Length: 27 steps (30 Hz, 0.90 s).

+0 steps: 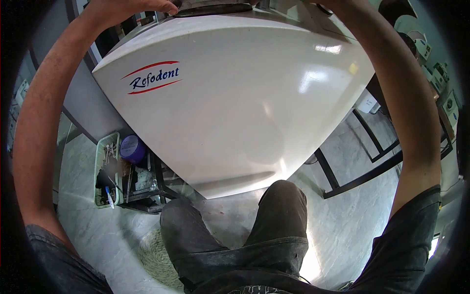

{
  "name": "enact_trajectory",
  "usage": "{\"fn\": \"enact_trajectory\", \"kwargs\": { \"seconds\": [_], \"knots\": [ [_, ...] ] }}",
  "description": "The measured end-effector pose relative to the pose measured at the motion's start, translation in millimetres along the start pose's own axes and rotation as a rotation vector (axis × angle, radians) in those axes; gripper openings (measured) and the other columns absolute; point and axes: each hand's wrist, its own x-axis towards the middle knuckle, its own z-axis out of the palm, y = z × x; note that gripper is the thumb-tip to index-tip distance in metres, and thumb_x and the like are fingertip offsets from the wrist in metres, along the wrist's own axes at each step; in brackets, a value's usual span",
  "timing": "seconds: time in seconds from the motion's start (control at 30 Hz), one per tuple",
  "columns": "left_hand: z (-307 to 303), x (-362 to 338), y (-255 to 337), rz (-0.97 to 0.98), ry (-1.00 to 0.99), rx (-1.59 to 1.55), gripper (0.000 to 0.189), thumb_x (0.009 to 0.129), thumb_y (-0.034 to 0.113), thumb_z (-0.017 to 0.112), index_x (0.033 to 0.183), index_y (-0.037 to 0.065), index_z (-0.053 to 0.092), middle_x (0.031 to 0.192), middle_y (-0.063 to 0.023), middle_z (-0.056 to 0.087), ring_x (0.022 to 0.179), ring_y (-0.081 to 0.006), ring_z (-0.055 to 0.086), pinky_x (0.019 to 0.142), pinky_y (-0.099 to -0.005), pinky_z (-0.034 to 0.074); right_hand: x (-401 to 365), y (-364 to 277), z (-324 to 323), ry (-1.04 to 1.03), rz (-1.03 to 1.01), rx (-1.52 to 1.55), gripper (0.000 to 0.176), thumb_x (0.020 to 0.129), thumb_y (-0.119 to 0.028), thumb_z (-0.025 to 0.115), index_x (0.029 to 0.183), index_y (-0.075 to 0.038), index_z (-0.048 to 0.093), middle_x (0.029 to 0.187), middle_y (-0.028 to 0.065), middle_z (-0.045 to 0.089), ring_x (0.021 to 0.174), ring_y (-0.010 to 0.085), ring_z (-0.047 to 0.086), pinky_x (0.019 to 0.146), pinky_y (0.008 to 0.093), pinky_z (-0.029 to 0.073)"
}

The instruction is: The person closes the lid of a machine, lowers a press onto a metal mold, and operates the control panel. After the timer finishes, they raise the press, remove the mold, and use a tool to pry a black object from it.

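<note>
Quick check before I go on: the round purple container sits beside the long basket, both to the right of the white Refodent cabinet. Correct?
Not quite on the side. In the head view, the round purple container does sit beside the long basket, but both are to the left of the white Refodent cabinet.

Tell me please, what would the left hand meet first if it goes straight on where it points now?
Probably the dark rim atop the white housing. The left hand's lowest fingertip is right beside it; whether they already touch is unclear.
</note>
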Motion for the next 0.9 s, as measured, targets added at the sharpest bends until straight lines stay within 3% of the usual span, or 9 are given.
{"fn": "enact_trajectory", "kwargs": {
  "seconds": [0.37,0.47,0.53,0.6,0.67,0.73,0.8,0.87,0.9],
  "knots": [
    [-3,1,2,-0.036,-0.036,-0.014,0.106,0.059,0.054,0.088,0.138,0.004,0.038,0.129,-0.0155,0.047,0.126,-0.03,0.04,0.111,-0.0454,0.032,-5,1,0,0.01,-0.002,-0.023,0.101,0.058,-0.055,0.087,0.138,-0.011,0.043,0.121,0.0162,0.058,0.122,0.0312,0.045,0.115,0.0514,0.018],
    [-12,-4,-7,-0.031,0.002,-0.027,0.105,0.061,0.062,0.084,0.138,0.005,0.039,0.128,-0.0153,0.046,0.125,-0.0301,0.039,0.108,-0.0483,0.03,-2,25,-3,0.263,-0.137,-0.02,0.093,0.066,-0.054,0.083,0.138,-0.011,0.045,0.122,0.0158,0.058,0.12,0.0315,0.047,0.114,0.0533,0.022],
    [-26,-8,-25,0.12,0.125,0.076,0.097,0.069,0.067,0.075,0.135,0.003,0.041,0.129,-0.0138,0.046,0.124,-0.0271,0.039,0.104,-0.0428,0.03,4,24,-58,0.257,-0.117,0.02,0.075,0.075,-0.05,0.079,0.133,-0.011,0.051,0.12,0.0127,0.059,0.117,0.029,0.05,0.112,0.0535,0.026],
    [-33,-1,-69,0.326,0.353,0.155,0.068,0.083,0.054,0.068,0.135,0.014,0.051,0.135,-0.0122,0.053,0.133,-0.0267,0.038,0.107,-0.0405,0.029,22,51,-98,0.392,-0.202,0.031,0.04,0.078,-0.031,0.078,0.108,-0.009,0.066,0.094,0.0052,0.065,0.095,0.0205,0.061,0.104,0.0492,0.035],
    [-70,7,-94,0.303,0.389,0.204,0.051,0.08,0.036,0.068,0.124,0.013,0.058,0.123,-0.011,0.058,0.122,-0.0282,0.046,0.105,-0.0405,0.03,49,85,-153,0.456,-0.23,0.056,0.018,0.08,-0.014,0.072,0.097,-0.01,0.068,0.081,0.0022,0.064,0.073,0.0149,0.06,0.091,0.0404,0.04],
    [-109,11,-110,0.214,0.434,0.096,0.034,0.071,0.021,0.063,0.103,0.01,0.061,0.112,-0.0114,0.058,0.115,-0.0308,0.048,0.099,-0.0426,0.033,81,134,-191,0.539,-0.107,0.155,0.016,0.083,-0.009,0.067,0.099,-0.005,0.067,0.084,0.0034,0.065,0.07,0.0139,0.06,0.092,0.0386,0.04],
    [-148,3,-120,0.133,0.414,0.016,0.015,0.073,0.023,0.062,0.078,0.009,0.058,0.093,-0.007,0.062,0.098,-0.0284,0.054,0.09,-0.0431,0.034,119,166,-215,0.48,0.029,0.351,0.017,0.084,-0.008,0.066,0.101,-0.005,0.066,0.084,0.0037,0.066,0.072,0.0149,0.062,0.095,0.0382,0.04],
    [-182,-6,-131,0.097,0.304,-0.177,0.022,0.078,0.026,0.056,0.067,0.007,0.054,0.077,-0.0071,0.059,0.085,-0.0291,0.054,0.084,-0.043,0.035,159,189,-232,0.398,0.175,0.562,0.019,0.084,-0.008,0.065,0.103,-0.005,0.065,0.085,0.0039,0.067,0.074,0.0158,0.064,0.097,0.0378,0.04],
    [-195,-9,-129,0.018,0.301,-0.311,0.025,0.08,0.027,0.054,0.066,0.007,0.053,0.073,-0.0079,0.058,0.081,-0.0286,0.053,0.083,-0.0434,0.035,179,194,-238,0.155,0.307,0.612,0.023,0.085,-0.009,0.064,0.108,-0.008,0.065,0.093,0.0071,0.067,0.088,0.0199,0.063,0.1,0.0399,0.038]
  ]
}}
